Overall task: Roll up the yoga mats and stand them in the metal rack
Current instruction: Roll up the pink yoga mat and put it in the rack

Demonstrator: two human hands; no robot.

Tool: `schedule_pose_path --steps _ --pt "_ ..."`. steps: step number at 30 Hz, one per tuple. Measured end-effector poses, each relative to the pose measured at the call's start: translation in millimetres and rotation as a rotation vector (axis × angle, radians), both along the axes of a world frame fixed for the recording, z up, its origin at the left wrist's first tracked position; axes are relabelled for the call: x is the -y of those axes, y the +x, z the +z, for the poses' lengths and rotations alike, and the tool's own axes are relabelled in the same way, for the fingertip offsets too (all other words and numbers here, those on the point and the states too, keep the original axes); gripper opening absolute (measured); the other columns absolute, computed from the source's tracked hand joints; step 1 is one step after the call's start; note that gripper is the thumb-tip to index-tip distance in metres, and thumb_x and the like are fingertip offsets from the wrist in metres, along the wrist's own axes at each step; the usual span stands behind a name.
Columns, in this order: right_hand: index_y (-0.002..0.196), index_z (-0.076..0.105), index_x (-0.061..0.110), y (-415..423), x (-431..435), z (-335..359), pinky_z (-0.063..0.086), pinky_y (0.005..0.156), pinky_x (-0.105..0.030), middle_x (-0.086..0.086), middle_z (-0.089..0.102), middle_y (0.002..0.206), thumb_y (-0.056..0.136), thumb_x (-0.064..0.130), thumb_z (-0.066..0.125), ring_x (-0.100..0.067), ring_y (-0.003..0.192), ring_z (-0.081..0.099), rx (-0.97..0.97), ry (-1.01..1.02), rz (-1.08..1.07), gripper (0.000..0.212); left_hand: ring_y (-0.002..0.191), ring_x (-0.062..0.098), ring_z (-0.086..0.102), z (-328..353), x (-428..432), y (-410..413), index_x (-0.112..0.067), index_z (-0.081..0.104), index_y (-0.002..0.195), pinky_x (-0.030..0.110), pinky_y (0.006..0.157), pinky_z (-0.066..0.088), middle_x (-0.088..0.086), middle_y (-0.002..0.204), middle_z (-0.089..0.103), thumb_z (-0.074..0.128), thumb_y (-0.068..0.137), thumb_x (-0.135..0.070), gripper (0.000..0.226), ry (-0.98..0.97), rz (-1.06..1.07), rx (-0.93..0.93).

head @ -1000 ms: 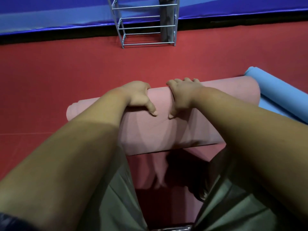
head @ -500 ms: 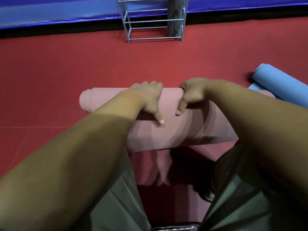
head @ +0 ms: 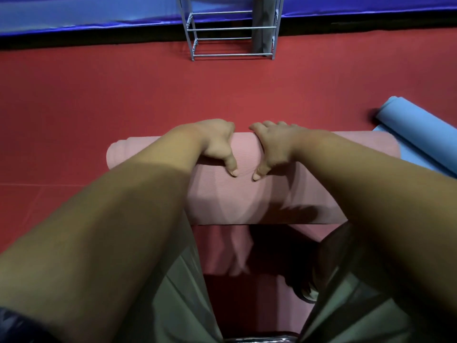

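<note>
Pink mat point(head: 247, 194) lay crosswise on the red floor point(head: 99, 95), centre of view, mostly rolled into a fat tube w/ a short flat tail point(head: 217, 248) left on the near side between the person's legs. Left hand point(head: 215, 144) & right hand point(head: 274, 147) sat side by side on top of the roll near its middle. Both clamped on it: fingers hooked over the far side, thumbs pressed down the near face.

Blue mat point(head: 415, 134) lay at right, its flat part just beside the pink roll's right end; can't tell if they touched. Metal rack point(head: 232, 54) stood far centre, well apart, w/ a grey roll point(head: 262, 26) upright in it.

Handling, my read: foam, so light, soft & springy, and the ribbed surface prob. grips well. Roll likely loosens if let go. The left end looked a bit stepped, so layers may telescope. Best hold for rolling is hands spread wider toward the ends. For carrying, wrap around the middle, pinning the loose edge.
</note>
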State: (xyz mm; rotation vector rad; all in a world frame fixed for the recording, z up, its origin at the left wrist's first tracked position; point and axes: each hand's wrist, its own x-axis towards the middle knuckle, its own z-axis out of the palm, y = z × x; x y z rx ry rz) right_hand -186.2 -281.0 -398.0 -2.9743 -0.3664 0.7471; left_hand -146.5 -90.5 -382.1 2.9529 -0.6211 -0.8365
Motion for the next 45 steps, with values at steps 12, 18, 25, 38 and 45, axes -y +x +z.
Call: schedule_pose_path --steps 12,18,25,38,45 --pt "0.104 0.068 0.024 11.6 21.4 2.7 0.06 0.083 -0.037 0.003 0.075 0.096 0.047 0.06 0.099 -0.021 0.088 0.071 -0.117 0.126 -0.077 0.074 0.123 0.031 0.056 -11.9 17.4 -13.2 -0.024 0.04 0.142 0.049 0.102 0.05 0.002 0.136 0.052 0.095 0.041 -0.078 0.127 0.08 -0.184 0.06" --pt "0.107 0.068 0.027 10.1 27.6 -1.1 0.059 0.091 -0.037 0.007 0.076 0.1 0.056 0.054 0.101 -0.02 0.096 0.071 -0.214 0.206 -0.085 0.067 0.106 0.031 0.062 -12.4 19.9 -12.8 -0.025 0.041 0.109 0.041 0.086 0.052 -0.001 0.115 0.057 0.097 0.04 -0.072 0.101 0.01 -0.173 0.078" --pt "0.153 0.04 0.024 8.3 12.7 -1.9 0.049 0.11 -0.045 -0.001 0.057 0.142 0.043 0.074 0.096 -0.028 0.127 0.058 -0.13 0.129 -0.008 0.133 0.099 0.023 0.065 -7.5 7.3 3.4 -0.029 0.058 0.122 0.038 0.089 0.057 -0.008 0.111 0.066 0.096 0.034 -0.072 0.105 -0.055 -0.026 -0.031" --pt "0.113 0.066 0.029 11.5 27.0 4.2 0.059 0.094 -0.038 0.008 0.075 0.102 0.051 0.06 0.1 -0.019 0.096 0.071 -0.174 0.173 -0.064 0.077 0.122 0.029 0.055 -8.4 24.4 -12.3 -0.027 0.043 0.141 0.047 0.1 0.051 -0.001 0.134 0.053 0.095 0.04 -0.077 0.125 0.068 -0.184 0.018" --pt "0.127 0.06 0.034 12.8 26.0 3.9 0.052 0.096 -0.036 0.012 0.07 0.112 0.057 0.061 0.099 -0.017 0.107 0.066 -0.235 0.23 -0.073 0.084 0.097 0.025 0.064 -5.5 19.1 -4.5 -0.028 0.054 0.121 0.039 0.086 0.057 -0.008 0.108 0.064 0.099 0.038 -0.066 0.101 -0.025 -0.085 -0.028"
